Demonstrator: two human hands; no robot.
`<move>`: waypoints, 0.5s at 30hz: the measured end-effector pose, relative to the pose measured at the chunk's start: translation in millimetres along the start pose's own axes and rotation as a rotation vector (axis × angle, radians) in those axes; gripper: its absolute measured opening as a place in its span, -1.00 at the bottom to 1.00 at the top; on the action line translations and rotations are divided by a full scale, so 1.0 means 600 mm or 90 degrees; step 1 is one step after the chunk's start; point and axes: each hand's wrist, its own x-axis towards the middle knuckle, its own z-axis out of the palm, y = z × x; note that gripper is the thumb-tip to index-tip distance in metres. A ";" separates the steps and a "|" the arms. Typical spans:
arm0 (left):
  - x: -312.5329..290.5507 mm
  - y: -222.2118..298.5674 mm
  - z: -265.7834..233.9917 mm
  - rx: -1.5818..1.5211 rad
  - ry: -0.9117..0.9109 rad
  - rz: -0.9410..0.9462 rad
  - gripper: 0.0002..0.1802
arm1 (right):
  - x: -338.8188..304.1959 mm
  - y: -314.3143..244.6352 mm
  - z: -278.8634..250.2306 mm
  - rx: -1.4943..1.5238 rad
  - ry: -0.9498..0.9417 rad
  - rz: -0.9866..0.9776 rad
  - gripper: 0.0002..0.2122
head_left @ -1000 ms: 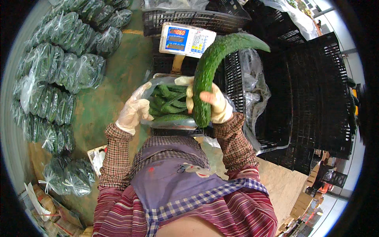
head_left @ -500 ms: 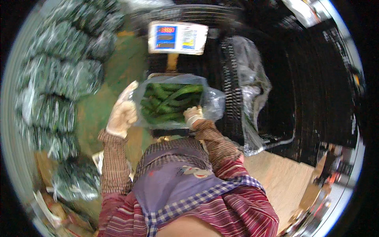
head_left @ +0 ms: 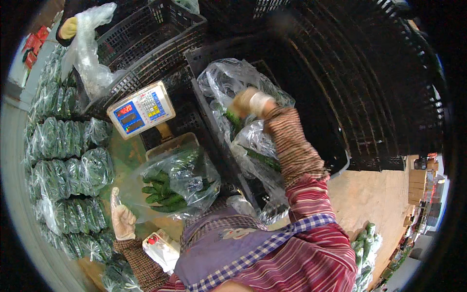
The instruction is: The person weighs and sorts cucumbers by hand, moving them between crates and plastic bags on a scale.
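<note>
A clear plastic bag of green cucumbers (head_left: 165, 192) rests on the pan of a scale, its mouth spread toward the left. My left hand (head_left: 124, 220), in a pale glove, has curled fingers at the bag's left edge, gripping the film, with one digit pointing up. Over at the right, my gloved right hand (head_left: 249, 103) reaches into a black crate (head_left: 206, 109) lined with clear plastic film (head_left: 224, 73). Cucumbers (head_left: 265, 158) lie in that film, some just under the hand. Motion smears the right fingers, so their grip is unclear.
The scale's display (head_left: 141, 109) stands beyond the bag. At far left, bagged cucumbers (head_left: 58, 138) are stacked in rows. Another person's gloved hand (head_left: 68, 28) holds clear plastic by a black crate (head_left: 151, 53). More black crates (head_left: 360, 87) rise at right. Bagged produce (head_left: 365, 250) sits lower right.
My right hand has left the cucumbers in the bag and moved right into the lined crate. My left hand stays at the bag's left edge. The view has swung right.
</note>
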 end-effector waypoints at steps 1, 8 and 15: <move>-0.003 0.001 -0.002 0.013 0.020 0.004 -0.25 | 0.048 -0.018 0.045 0.109 -0.168 0.046 -0.88; -0.018 -0.011 0.029 0.080 0.109 0.013 -0.24 | 0.183 -0.070 0.269 0.203 0.129 0.591 -0.71; -0.018 -0.016 0.047 0.076 0.152 0.040 -0.28 | -0.062 -0.006 0.048 0.921 0.302 0.464 -0.50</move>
